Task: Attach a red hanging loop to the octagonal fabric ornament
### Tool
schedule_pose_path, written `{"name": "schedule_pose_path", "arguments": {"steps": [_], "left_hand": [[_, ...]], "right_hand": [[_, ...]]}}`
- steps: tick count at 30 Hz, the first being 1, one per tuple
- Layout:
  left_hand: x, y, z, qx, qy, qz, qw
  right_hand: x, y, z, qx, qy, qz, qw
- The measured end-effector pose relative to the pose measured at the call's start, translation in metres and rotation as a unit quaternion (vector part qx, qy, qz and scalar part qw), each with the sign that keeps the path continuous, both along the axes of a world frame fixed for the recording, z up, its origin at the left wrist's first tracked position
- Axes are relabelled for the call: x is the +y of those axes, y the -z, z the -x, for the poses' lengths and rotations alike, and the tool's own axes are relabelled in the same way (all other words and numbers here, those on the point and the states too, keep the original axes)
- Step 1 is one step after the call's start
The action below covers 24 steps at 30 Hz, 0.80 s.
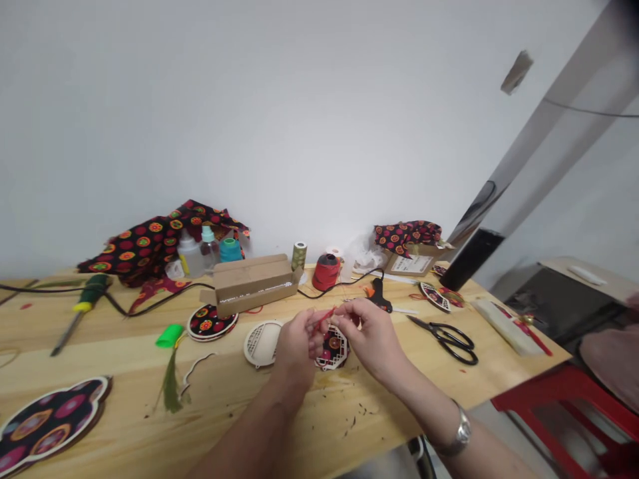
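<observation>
My left hand (pixel 298 342) and my right hand (pixel 368 334) meet over the middle of the wooden table (pixel 239 412). Both are closed in a pinch on a thin red cord (pixel 323 318) that runs between their fingertips. Just below the fingers lies a small round wooden ornament (pixel 333 348) with a lattice frame and patterned black, red and orange fabric. A plain wooden lattice disc (pixel 260 342) lies to the left of my left hand. My right wrist wears a metal watch (pixel 462 432).
Black scissors (pixel 449 339) lie to the right, a glue gun (pixel 378 294) and red thread spool (pixel 327 271) behind. A cardboard box (pixel 252 284), bottles (pixel 192 256), patterned fabric (pixel 150 243), screwdriver (pixel 80 311), green tassel (pixel 171 359) and fabric-covered shapes (pixel 50 419) lie left. A red stool (pixel 574 406) stands at right.
</observation>
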<state>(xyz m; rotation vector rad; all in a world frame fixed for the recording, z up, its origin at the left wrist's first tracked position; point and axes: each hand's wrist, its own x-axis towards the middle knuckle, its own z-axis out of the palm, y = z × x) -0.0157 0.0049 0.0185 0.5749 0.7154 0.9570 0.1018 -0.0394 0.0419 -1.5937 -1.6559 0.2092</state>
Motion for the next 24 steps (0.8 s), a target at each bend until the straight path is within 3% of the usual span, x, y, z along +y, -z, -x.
{"name": "schedule_pose_path", "arguments": {"steps": [6,11,16,24], "left_hand": [[-0.004,0.002,-0.003,-0.008,0.016,0.019,1.0],[-0.006,0.004,-0.007,0.0,-0.007,0.017,1.0],[-0.003,0.007,-0.005,0.009,-0.025,0.017,1.0],[0.0,0.003,-0.003,0.003,0.021,0.026,0.999]], "right_hand": [[-0.003,0.013,0.002,-0.086,0.01,-0.057,0.995],[0.005,0.021,-0.007,-0.139,-0.017,-0.07,0.988],[0.015,0.022,-0.015,-0.122,-0.069,-0.069,0.988],[0.028,0.023,-0.029,-0.05,-0.085,0.005,0.995]]}}
